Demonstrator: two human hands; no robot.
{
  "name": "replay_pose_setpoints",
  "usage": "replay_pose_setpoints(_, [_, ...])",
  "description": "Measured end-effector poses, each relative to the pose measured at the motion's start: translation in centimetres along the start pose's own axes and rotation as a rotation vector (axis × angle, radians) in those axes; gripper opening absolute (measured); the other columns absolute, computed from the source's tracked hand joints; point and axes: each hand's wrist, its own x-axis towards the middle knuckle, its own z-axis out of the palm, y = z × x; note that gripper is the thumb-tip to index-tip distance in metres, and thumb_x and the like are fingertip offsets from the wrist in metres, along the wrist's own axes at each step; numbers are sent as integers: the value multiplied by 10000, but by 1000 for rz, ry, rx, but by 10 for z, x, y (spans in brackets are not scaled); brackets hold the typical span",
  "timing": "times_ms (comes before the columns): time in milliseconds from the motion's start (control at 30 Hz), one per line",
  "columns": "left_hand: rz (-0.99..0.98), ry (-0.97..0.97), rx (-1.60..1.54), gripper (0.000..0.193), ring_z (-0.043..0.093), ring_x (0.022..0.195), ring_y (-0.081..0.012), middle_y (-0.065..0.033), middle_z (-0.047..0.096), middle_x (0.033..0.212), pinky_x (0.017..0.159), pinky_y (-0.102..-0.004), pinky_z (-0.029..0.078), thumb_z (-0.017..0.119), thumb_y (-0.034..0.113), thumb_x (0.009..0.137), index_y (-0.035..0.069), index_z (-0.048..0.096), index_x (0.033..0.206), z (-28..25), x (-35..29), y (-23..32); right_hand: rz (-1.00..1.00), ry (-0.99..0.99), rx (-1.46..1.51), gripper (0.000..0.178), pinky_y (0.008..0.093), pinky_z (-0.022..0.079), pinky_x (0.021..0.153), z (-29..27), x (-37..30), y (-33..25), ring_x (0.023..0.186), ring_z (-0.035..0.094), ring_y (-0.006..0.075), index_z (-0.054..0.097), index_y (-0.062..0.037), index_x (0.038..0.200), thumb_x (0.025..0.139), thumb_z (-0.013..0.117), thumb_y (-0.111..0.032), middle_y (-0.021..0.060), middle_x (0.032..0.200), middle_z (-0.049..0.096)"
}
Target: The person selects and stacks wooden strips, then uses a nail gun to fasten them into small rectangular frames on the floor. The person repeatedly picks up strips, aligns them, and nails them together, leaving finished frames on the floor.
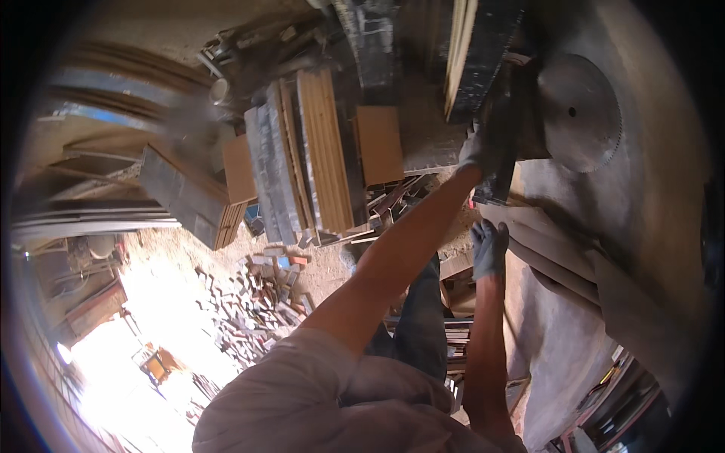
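Clock directions are from the middle of the view.

Dark board (498, 172): one, at 2 o'clock; long edges run roughly 1 to 7, lower end free.

Person's left hand (470, 149): gloved, at the board's 9 o'clock edge; finger closure cannot be told.

Person's right hand (489, 248): gloved, at 3 o'clock, apart from the left, fingers bent, near the board's lower end; grip cannot be told.

Grey sheets (555, 240): overlapping, edges just beside the right hand.

Circular blade (581, 128): toothed rim, at 2 o'clock, beyond the board.

Board stack (326, 151): at 11 o'clock, well apart.

Floor (177, 245): open strip at 9 o'clock, above scattered offcuts (245, 317) at 8.
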Motion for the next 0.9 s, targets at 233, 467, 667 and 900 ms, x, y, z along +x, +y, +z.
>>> replay_pose_setpoints(233, [325, 449, -96, 349, 669, 1117, -230, -124, 655, 1285, 921, -340, 567, 623, 41, 982, 14, 617, 1330, -208, -147, -26, -369, -563, -649, 862, 345, 510, 983, 98, -85, 76, 1216, 604, 225, 300, -39, 1570, 892, 771, -287, 194, 1332, 608])
replay_pose_setpoints(467, [2, 421, -71, 414, 647, 1005, -141, -72, 686, 1159, 853, -288, 546, 723, 138, 957, -9, 625, 1331, -321, -170, -102, -216, -677, -921, 918, 459, 546, 947, 187, -64, 94, 1094, 703, 323, 369, -88, 1557, 839, 810, -450, 161, 1145, 722])
replay_pose_setpoints(667, [195, 273, 285, 487, 636, 879, -278, -119, 665, 961, 793, -431, 524, 795, 285, 852, 140, 683, 1303, -318, -145, -95, -315, -695, -638, 569, 309, 556, 748, 173, -60, 90, 907, 668, 153, 550, -34, 1402, 885, 704, -215, 132, 1095, 711])
replay_pose_setpoints(900, [24, 128, 408, 474, 650, 925, -321, -135, 672, 957, 830, -452, 531, 719, 363, 876, 142, 691, 1294, -315, -136, -99, -1157, -440, -1218, 420, 467, 533, 769, 172, -75, 115, 934, 692, 321, 682, 2, 1107, 854, 740, -328, 205, 970, 716])
